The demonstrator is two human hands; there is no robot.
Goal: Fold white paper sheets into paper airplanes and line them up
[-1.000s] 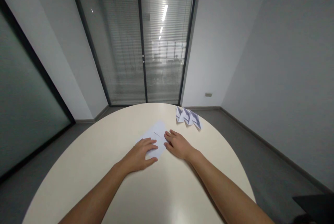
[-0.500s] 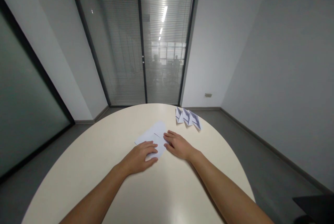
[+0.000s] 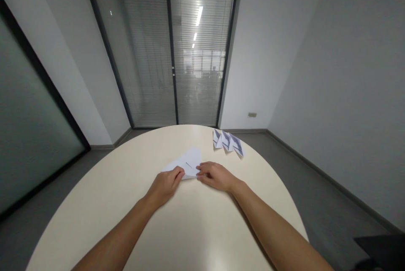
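Note:
A white folded sheet of paper (image 3: 186, 161) lies on the round table between my hands, with a short dark slit line showing near its middle. My left hand (image 3: 166, 184) is closed at the paper's near left edge, thumb and curled fingers pinching it. At the right edge, my right hand (image 3: 215, 175) grips the paper between thumb and fingers. The near edge of the sheet is lifted or folded over between the two hands; the fingertips hide parts of it.
Three folded white paper pieces (image 3: 227, 141) stand in a row near the table's far right edge. The cream round table (image 3: 171, 237) fills the lower view. Behind it is a glass partition with blinds (image 3: 199, 85). A dark object (image 3: 382, 248) shows at lower right.
My left hand has closed from a flat, spread pose into a pinch on the paper. The paper's near part has folded upward, away from me. My right fingers have curled in.

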